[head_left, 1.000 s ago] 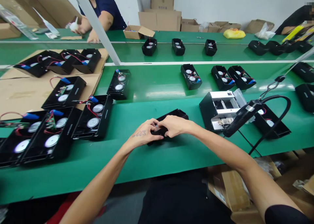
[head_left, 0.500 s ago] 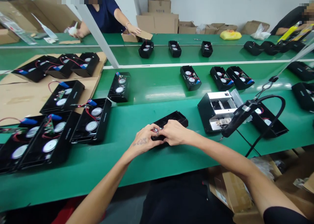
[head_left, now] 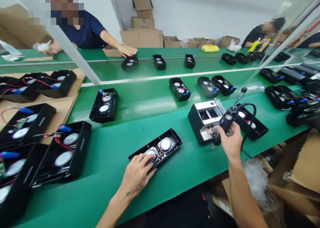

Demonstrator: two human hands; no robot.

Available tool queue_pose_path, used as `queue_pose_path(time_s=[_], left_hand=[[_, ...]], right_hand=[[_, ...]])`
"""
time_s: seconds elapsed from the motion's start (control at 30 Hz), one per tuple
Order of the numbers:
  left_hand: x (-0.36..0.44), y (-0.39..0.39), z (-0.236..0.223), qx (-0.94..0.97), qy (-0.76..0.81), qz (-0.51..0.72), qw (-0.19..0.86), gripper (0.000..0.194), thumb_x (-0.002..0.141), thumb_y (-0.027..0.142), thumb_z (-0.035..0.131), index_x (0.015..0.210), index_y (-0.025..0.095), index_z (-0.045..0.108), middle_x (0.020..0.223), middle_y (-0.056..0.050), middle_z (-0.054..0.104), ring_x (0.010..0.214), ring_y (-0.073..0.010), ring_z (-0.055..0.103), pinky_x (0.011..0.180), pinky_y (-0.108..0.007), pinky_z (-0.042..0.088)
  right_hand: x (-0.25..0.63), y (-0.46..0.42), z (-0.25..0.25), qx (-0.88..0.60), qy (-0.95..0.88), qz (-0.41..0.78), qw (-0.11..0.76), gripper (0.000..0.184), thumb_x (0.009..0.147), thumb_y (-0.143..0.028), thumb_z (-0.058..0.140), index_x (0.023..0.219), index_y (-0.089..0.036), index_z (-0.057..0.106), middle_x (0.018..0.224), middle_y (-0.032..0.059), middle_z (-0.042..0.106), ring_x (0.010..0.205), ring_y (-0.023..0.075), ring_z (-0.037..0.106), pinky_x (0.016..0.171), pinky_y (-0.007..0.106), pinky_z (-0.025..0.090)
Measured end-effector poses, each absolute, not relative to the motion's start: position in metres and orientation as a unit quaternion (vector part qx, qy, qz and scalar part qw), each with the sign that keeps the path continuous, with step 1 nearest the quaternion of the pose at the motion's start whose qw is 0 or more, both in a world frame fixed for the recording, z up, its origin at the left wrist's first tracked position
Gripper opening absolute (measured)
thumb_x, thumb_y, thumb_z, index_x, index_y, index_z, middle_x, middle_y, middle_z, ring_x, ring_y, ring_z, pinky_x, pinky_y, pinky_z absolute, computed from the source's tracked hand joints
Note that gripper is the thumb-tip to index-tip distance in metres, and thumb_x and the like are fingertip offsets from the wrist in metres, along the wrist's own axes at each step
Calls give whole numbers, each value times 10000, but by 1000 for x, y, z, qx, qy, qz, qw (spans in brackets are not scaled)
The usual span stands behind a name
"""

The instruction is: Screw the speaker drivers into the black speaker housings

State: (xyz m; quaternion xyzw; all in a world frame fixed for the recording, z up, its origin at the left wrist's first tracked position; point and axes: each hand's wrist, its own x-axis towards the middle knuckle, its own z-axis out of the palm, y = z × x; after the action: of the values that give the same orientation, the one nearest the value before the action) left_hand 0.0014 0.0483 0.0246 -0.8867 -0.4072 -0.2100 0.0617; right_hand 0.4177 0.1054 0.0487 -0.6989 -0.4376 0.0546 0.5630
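Observation:
A black speaker box (head_left: 176, 138) lies open side up and slanted on the green bench, with two round speakers and red wires inside. My left hand (head_left: 138, 173) grips its near left end, fingers over the rim by one speaker and thumb along the outer wall. On the right, my right hand (head_left: 231, 139) is closed around a black electric screwdriver (head_left: 226, 118) that hangs from above with a looped cable. The tool tilts, its tip low beside a black and silver screw feeder (head_left: 194, 123). My palm hides part of the grip.
Several more speaker boxes with blue batteries stand at left, one of them a black speaker box (head_left: 80, 151). Another black box (head_left: 258, 129) sits behind the screwdriver. Others line the green conveyor (head_left: 140, 88). A co-worker's hand (head_left: 125, 50) reaches across the far bench. Cartons (head_left: 306, 164) stand low right.
My right hand has left the speaker box and taken hold of the screwdriver. My left hand stays at the box, whose speakers now show. The view has shifted, and the co-worker's hand has reached a far box.

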Motion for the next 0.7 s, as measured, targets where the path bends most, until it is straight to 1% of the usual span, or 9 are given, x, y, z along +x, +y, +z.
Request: queue_pose_path(time_s=[0.07, 0.1, 0.17, 0.27, 0.33, 0.43, 0.5, 0.6, 0.7], left_hand=[[-3, 50, 25, -897, -385, -213, 53, 88, 988, 233, 709, 905, 220, 735, 1129, -49, 793, 984, -219, 686, 859, -374, 535], [-4, 50, 24, -904, -368, -215, 46, 77, 988, 220, 695, 926, 225, 740, 1130, -44, 796, 987, -215, 686, 872, -371, 535], [-7, 50, 22, -916, -335, -218, 29, 106, 992, 198, 654, 960, 238, 747, 1131, -34, 801, 999, -212, 684, 900, -367, 533], [-5, 50, 17, -924, -307, -230, 12, 168, 1012, 201, 598, 949, 253, 744, 1125, -29, 803, 999, -216, 681, 910, -365, 531], [1, 52, 16, -923, -300, -240, 14, 204, 1037, 224, 578, 918, 259, 740, 1131, -25, 802, 990, -214, 679, 895, -360, 533], [14, 54, 17, -919, -298, -256, 31, 265, 1080, 285, 554, 895, 265, 743, 1122, -25, 799, 968, -210, 681, 863, -354, 538], [23, 56, 20, -914, -302, -266, 39, 294, 1097, 323, 548, 891, 264, 749, 1097, -28, 796, 943, -207, 685, 841, -353, 542], [33, 57, 24, -908, -315, -274, 39, 305, 1098, 341, 561, 874, 255, 750, 1090, -35, 792, 930, -203, 695, 842, -350, 550], [37, 57, 25, -906, -322, -273, 34, 300, 1092, 351, 576, 876, 249, 756, 1107, -42, 789, 940, -207, 695, 848, -351, 553]], right_hand=[[414, 100, 46, -666, -415, 46, 618, 620, 710, -464, 945, 1175, -179, 651, 1042, 94, 760, 927, 274, 752, 922, 488, 641], [410, 94, 44, -639, -415, 65, 645, 593, 710, -437, 946, 1153, -194, 634, 950, 51, 747, 829, 241, 741, 839, 444, 653], [403, 84, 40, -569, -442, 174, 671, 476, 804, -391, 882, 1151, -222, 602, 757, -36, 688, 617, 182, 675, 659, 363, 622], [399, 77, 45, -486, -467, 317, 668, 298, 898, -351, 808, 1042, -250, 567, 589, -107, 585, 421, 127, 543, 478, 276, 487], [401, 81, 60, -463, -445, 306, 702, 294, 909, -342, 808, 990, -259, 538, 586, -120, 543, 411, 107, 507, 463, 256, 442], [406, 94, 93, -416, -414, 235, 775, 290, 949, -355, 771, 1108, -280, 541, 623, -130, 503, 435, 95, 482, 486, 253, 446], [407, 107, 111, -400, -418, 197, 791, 322, 951, -364, 770, 1161, -287, 538, 630, -133, 519, 432, 96, 487, 485, 253, 451], [404, 127, 120, -445, -439, 179, 759, 294, 932, -360, 791, 1078, -264, 555, 575, -130, 561, 423, 108, 516, 508, 275, 486], [401, 138, 113, -505, -467, 220, 692, 300, 889, -387, 832, 974, -244, 581, 516, -117, 561, 410, 116, 509, 505, 295, 496]])
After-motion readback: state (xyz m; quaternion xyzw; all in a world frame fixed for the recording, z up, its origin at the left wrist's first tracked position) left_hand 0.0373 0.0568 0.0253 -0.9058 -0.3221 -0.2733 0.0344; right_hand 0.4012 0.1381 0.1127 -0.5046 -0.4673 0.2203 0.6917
